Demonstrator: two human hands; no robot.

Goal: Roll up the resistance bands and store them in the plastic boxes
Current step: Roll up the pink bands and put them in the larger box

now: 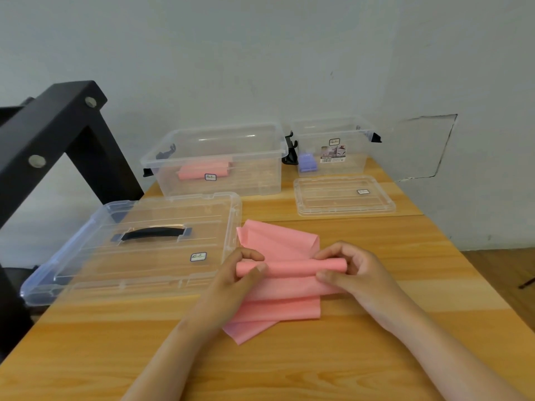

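A pink resistance band (pixel 285 287) lies partly rolled on the wooden table (pixel 376 357). My left hand (pixel 231 280) pinches the left end of the roll and my right hand (pixel 347 270) pinches its right end, fingers curled over the tube. Loose pink band spreads out behind and in front of the roll. A large clear plastic box (pixel 260 169) at the back holds a rolled pink band (pixel 202 170). To its right, a smaller clear box (pixel 356 157) holds a rolled purple band (pixel 307 162).
The large lid (pixel 86 273) with a black handle lies at the left, overhanging the table's edge. The small lid (pixel 344 195) lies in front of the smaller box. A black metal frame (pixel 52 134) stands at the far left. A white wall closes the back.
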